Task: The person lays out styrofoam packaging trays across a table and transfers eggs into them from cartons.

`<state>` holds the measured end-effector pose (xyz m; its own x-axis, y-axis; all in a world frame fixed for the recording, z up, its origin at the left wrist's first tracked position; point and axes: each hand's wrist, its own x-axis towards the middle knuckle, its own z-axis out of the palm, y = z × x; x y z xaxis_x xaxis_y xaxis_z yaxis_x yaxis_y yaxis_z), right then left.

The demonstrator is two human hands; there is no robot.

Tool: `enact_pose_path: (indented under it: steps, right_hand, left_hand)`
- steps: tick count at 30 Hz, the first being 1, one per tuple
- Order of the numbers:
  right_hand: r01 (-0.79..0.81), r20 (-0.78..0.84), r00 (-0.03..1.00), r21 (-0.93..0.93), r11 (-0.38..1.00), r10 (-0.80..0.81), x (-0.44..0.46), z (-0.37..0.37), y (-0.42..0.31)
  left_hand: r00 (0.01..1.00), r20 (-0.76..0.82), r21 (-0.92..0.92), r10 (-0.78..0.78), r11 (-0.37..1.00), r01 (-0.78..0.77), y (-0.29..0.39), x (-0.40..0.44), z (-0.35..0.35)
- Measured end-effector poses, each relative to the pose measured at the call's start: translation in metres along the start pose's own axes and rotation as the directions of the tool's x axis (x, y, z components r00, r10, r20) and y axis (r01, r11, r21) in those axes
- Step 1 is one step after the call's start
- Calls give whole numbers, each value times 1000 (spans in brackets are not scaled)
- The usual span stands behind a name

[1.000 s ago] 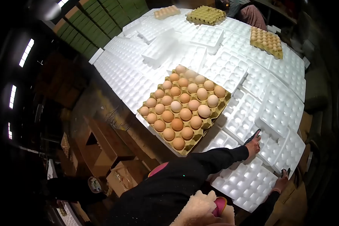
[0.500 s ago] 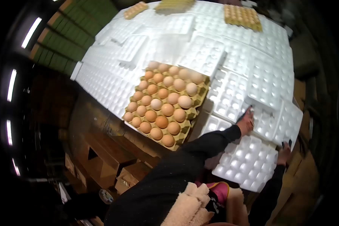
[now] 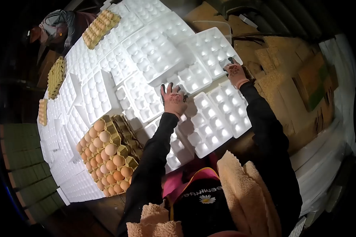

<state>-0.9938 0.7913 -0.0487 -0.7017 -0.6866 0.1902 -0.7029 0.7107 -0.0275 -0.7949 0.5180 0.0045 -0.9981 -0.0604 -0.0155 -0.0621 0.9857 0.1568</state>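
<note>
My left hand [image 3: 175,100], in a pink glove with dark fingertips, has its fingers spread over a white foam egg tray [image 3: 192,80]. Farther right, my right hand [image 3: 235,74], gloved the same way, lies at the near right edge of another white foam tray [image 3: 213,49], fingers apart and fingertips on its surface. No egg is in either hand. To the left of my left forearm stands a stack of yellowish pulp trays [image 3: 127,132], with brown eggs [image 3: 110,149] filling the top one.
White foam trays [image 3: 154,53] spread across the table, some raised on others. Farther off are a pulp tray of eggs [image 3: 101,28] and a yellowish pulp tray stack [image 3: 55,77]. A person [image 3: 61,27] bends at the far left. Cardboard [image 3: 279,59] lies right.
My view has swung to the right, so the egg stack now appears farther left and a person has come into view. Both hands remain at the foam trays, with my left fingers now spread.
</note>
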Motion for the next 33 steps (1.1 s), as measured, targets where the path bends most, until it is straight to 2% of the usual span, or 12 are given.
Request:
enact_pose_path:
  steps: [1,3,4,5,7,9,15,18,21,24,27,33]
  right_hand:
    - [17,12,1000,-5,1000,-17,-2,8,9]
    - [-182,57,980,654,734,193,-13,41,17]
    - [-215,139,954,935,281,267,-21,55,18]
    - [-176,247,924,952,-251,291,-26,56,17]
    - [-111,38,991,750,652,126,-24,52,19]
    - [54,4,999,33,998,-54,-22,28,8]
    - [-92,-173,981,1,996,90,-21,-20,-21]
    - [-251,-355,900,56,966,255,-44,-47,-5]
    - [-426,-83,813,589,686,576,-97,-50,51]
    - [-633,150,739,490,600,657,-146,33,129]
    - [-596,305,803,372,712,513,-145,118,180]
    - [-653,471,757,508,562,454,-101,270,226]
  left_hand:
    - [996,-82,-77,30,996,-36,1,-1,1]
    - [977,-205,-157,51,984,-84,4,2,4]
    - [968,-245,-165,51,982,-94,8,5,4]
    - [957,-285,-173,50,979,-103,14,10,3]
    - [932,-332,-219,147,949,-228,33,30,2]
    - [905,-331,-187,266,922,-339,54,59,14]
    - [985,37,-173,171,972,-162,97,111,29]
    - [981,-47,-105,189,976,-193,91,107,53]
    - [961,-166,-84,220,968,-236,92,105,59]
    - [951,-195,-30,240,968,-250,95,106,62]
    - [961,-133,-19,243,969,-248,102,112,54]
    - [978,-9,-5,207,978,-207,109,122,54]
